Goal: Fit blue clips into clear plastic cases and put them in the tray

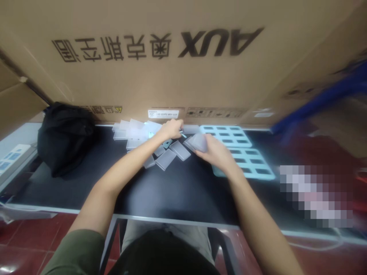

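My left hand (171, 129) is closed in a pinch on a small thin tool (182, 134) near the far edge of the black table (177, 191). My right hand (213, 151) is closed around a translucent plastic case (197, 142) just right of it. Several more translucent cases (169, 156) lie loose on the table under and left of my hands, with a pile of them (133, 130) at the back. A light blue slotted tray (243, 152) lies flat just right of my right hand.
A large cardboard box wall (183, 57) stands right behind the table. A black bag (64, 137) sits at the back left, a power strip (13, 156) beyond it. A blurred blue bar (321, 99) crosses the right side.
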The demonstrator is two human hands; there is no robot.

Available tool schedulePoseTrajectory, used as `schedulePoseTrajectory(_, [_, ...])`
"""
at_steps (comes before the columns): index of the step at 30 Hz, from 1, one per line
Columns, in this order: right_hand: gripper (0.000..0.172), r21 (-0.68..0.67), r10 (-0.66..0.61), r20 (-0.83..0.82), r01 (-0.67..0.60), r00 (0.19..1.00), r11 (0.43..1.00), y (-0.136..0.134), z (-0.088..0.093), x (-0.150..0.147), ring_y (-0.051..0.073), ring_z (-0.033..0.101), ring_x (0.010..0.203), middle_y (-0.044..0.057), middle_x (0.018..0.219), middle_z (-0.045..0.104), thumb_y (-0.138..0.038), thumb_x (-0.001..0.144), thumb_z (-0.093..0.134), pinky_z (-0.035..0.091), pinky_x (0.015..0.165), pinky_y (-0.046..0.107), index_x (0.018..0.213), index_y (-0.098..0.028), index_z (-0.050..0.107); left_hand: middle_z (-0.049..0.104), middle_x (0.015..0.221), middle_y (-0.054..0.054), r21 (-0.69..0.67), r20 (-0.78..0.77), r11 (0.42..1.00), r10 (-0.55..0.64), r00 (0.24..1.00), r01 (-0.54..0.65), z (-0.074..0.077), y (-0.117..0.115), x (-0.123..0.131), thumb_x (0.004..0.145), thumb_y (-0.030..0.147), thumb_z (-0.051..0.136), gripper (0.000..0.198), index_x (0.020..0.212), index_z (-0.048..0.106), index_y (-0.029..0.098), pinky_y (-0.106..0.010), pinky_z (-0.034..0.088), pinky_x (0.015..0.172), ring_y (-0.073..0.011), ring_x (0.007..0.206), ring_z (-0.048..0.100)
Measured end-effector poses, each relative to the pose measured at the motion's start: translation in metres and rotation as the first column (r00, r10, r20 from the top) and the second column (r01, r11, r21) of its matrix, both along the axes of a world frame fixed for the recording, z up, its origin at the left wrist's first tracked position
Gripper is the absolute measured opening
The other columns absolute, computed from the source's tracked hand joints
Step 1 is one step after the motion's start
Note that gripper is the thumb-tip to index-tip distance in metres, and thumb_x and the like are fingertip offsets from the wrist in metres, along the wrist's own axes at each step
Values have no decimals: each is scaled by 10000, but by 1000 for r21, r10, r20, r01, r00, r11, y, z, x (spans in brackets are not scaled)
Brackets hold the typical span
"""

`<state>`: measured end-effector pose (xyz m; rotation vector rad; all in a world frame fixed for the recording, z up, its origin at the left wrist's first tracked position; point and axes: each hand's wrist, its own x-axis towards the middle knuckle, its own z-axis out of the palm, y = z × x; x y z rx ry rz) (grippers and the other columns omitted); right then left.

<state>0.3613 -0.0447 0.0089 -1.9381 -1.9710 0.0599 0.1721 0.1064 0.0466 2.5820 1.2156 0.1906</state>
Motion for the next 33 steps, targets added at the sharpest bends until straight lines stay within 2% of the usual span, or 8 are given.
schedulePoseTrajectory(6, [572,140,52,-70,-42,996,989,-5,10,-7,332,703,1022,127,1184,723,-540,821,729,532,780,390,1271,-226,568,729,853,-17,-40,456,996,-57,888,85,-2,-9,-18,749,147,741,125,854,676,168,-291,516,795,-166,798,672])
schedulePoseTrajectory(11, [530,225,43,-80,-23,996,974,-10,15,-20,309,715,926,106,1095,746,-563,809,744,521,718,368,1202,-232,610,703,766,2,-185,677,972,19,736,145,-12,-42,-25,790,240,766,145,799,643,164,-251,481,706,-121,707,627])
schedulePoseTrajectory(15, [488,280,45,-85,-20,995,960,-12,15,-24,295,717,893,100,1054,756,-563,816,732,524,713,359,1157,-227,637,731,802,-22,-335,758,917,127,640,216,-20,-56,-29,885,352,712,194,871,692,159,-266,519,742,-142,743,682])
schedulePoseTrajectory(19, [450,322,91,-53,-69,994,944,-11,9,-25,295,720,936,101,1075,759,-509,819,722,544,749,367,1162,-227,650,764,828,-35,-344,722,923,143,677,172,-19,-64,-32,989,433,578,338,1047,774,164,-313,555,799,-181,763,706])
schedulePoseTrajectory(22, [430,371,124,-36,-102,992,923,-9,3,-28,295,719,968,113,1087,756,-480,840,696,558,790,381,1177,-216,645,802,1097,-81,-316,677,940,126,725,131,-17,-73,-32,1024,397,518,401,1246,750,157,-367,548,970,-228,962,735])
schedulePoseTrajectory(26, [431,437,134,-5,-118,991,892,-8,-2,-35,295,717,974,130,1084,753,-485,862,682,566,800,388,1184,-202,642,675,1432,-115,-334,646,940,171,744,73,-17,-82,-30,1054,374,438,497,1453,616,137,-402,490,1122,-262,1206,692])
schedulePoseTrajectory(29, [434,445,134,5,-122,991,887,-11,0,-41,293,712,978,136,1083,748,-482,867,681,570,806,383,1192,-198,640,696,1408,-89,-330,658,944,204,724,34,-16,-83,-29,1068,365,393,514,1518,546,169,-415,458,1171,-256,1278,660])
schedulePoseTrajectory(33, [401,389,111,-2,-101,994,915,-16,7,-49,296,701,1009,138,1123,734,-436,881,658,573,825,388,1212,-209,649,768,1267,-75,-314,648,949,199,735,19,-14,-84,-31,1072,360,379,526,1553,500,184,-440,496,1124,-260,1179,702])
